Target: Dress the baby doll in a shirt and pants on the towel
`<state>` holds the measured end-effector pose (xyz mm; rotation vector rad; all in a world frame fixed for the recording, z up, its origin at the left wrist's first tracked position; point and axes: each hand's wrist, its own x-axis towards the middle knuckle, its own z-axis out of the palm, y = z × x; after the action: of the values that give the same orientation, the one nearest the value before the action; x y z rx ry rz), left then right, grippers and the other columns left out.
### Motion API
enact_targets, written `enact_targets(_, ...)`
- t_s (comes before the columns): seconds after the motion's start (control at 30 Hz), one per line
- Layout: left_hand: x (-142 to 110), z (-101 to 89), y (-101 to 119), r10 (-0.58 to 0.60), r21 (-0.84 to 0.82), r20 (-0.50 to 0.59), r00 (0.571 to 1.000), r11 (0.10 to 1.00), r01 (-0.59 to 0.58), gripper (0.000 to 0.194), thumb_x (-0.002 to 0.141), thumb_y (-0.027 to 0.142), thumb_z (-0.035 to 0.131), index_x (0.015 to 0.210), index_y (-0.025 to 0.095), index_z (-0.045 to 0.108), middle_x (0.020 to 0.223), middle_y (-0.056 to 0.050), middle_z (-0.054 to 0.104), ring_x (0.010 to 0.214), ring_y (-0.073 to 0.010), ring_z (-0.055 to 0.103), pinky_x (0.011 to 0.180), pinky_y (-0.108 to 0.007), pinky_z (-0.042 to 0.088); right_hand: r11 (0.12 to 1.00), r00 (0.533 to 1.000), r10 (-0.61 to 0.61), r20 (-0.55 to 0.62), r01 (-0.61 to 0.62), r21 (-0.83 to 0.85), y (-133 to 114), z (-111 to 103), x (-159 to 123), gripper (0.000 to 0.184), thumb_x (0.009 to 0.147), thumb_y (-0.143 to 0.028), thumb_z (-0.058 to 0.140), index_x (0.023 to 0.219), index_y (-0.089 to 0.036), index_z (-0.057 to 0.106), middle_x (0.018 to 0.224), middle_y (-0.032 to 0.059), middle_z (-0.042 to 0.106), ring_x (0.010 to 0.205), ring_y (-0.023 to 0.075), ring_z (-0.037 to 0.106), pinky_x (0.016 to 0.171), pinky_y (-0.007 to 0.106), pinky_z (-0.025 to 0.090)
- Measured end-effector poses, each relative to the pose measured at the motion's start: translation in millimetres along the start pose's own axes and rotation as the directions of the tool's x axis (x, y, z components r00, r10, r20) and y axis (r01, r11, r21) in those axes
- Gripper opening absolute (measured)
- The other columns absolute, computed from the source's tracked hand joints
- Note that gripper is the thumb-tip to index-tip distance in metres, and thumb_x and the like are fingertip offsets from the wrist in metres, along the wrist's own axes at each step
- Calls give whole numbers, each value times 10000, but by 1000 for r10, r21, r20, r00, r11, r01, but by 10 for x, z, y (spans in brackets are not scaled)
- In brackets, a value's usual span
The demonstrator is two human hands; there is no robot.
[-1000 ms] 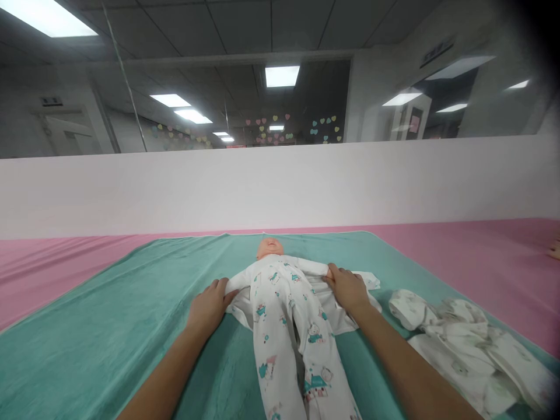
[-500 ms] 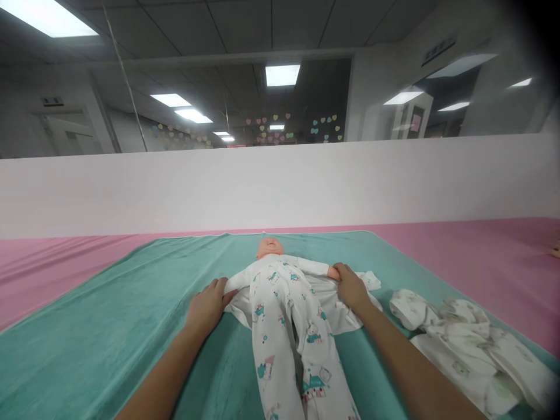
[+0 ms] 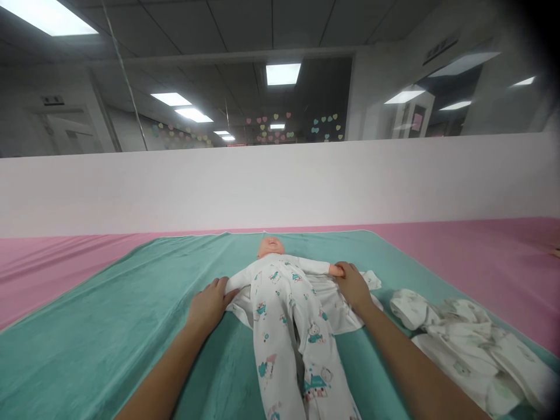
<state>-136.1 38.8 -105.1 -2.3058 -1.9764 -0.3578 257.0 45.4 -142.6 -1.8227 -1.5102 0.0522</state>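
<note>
And here's the colour on show: a peach-pink baby doll [image 3: 270, 247] in a white sleepsuit [image 3: 280, 326] scattered with teal and pink cartoon prints, lying on a rich teal towel [image 3: 109, 297] over a bright pink sheet [image 3: 490, 251]! White baby clothes [image 3: 459, 344] with faint green prints sit alongside, and pastel paper hearts [image 3: 280, 125] dot the far wall!

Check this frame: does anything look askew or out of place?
The white garment under the baby doll lies off-centre: it sticks out much farther by the right hand than on the other side.
</note>
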Motion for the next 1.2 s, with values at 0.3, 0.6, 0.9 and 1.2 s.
enact_targets(0.3,-6,-11,28,-12,-6,-18,1000,1000,12,450,896,551,254,1083,223,498,1064,-89,589,917,-260,575,654,-321,366,995,996,53,-66,-48,86,9,19,-2,383,729,-99,340,1010,-220,571,1047,58,579,887,198,564,724,273,398)
enact_targets(0.6,-8,24,40,45,-16,-80,996,999,-46,407,904,484,316,1192,233,457,1135,-85,555,986,-249,548,676,-307,370,982,973,147,-180,-121,148,64,31,11,363,714,-171,364,1014,-178,567,1034,85,616,895,231,573,712,302,419)
enact_targets(0.9,18,96,175,226,8,-326,918,972,-236,361,865,294,440,1204,184,495,1236,-107,520,1151,-266,443,898,-391,375,991,959,-33,-281,67,113,-211,-83,-59,297,740,-151,411,987,-200,568,1104,79,554,1046,245,505,869,360,384)
enact_targets(1.2,-95,46,491,340,-186,-322,883,892,-412,548,754,98,442,1298,169,440,1286,-93,518,1176,-254,454,999,-410,351,715,972,-155,178,-14,699,-831,209,-318,327,852,-454,468,1095,-253,555,1129,41,585,1076,223,513,949,378,375)
